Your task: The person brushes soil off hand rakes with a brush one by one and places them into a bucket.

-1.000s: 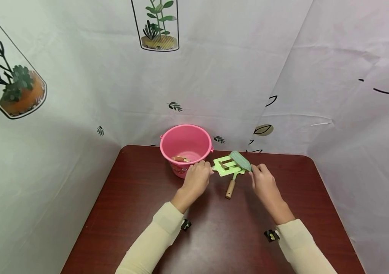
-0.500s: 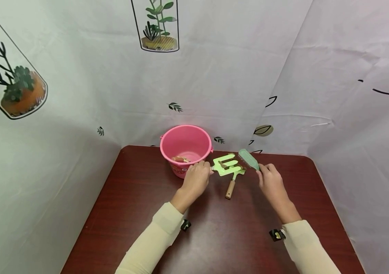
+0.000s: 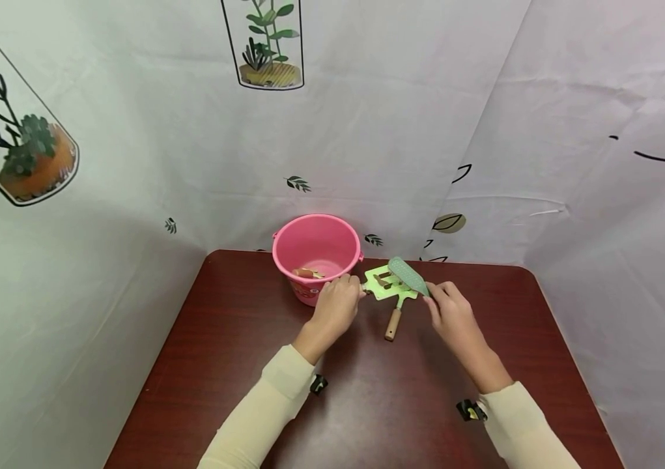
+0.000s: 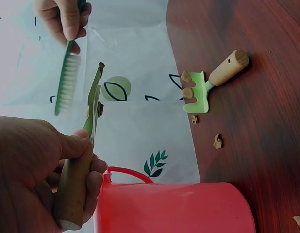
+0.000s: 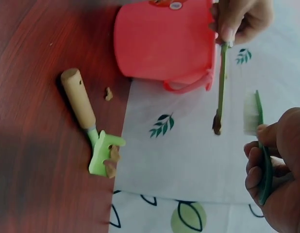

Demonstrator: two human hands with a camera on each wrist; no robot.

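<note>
On the far left, a plant in an orange pot (image 3: 36, 159) is drawn on the pale cloth (image 3: 385, 130). Next comes a pink bucket (image 3: 304, 292), standing at the back of the brown table (image 3: 232, 332), with a thing with a brown handle (image 3: 307, 273) inside. Just in front of the bucket is the left hand (image 3: 338, 303). Its fingers curl tight around the wooden handle (image 4: 72, 189) of a green fork (image 3: 374, 286), which it holds up in the air. Brown bits stick to the fork's end. Beyond the fork, a little green rake (image 4: 201, 92) lies on the table, brown lumps (image 4: 188, 92) on its teeth and its wooden handle toward the person. Small brown crumbs (image 4: 217, 141) lie near it. Then comes a green brush (image 3: 407, 275), its bristles facing the fork, with a small gap showing between them. Last is the right hand (image 3: 452, 312), fingers closed around the brush's handle.
</note>
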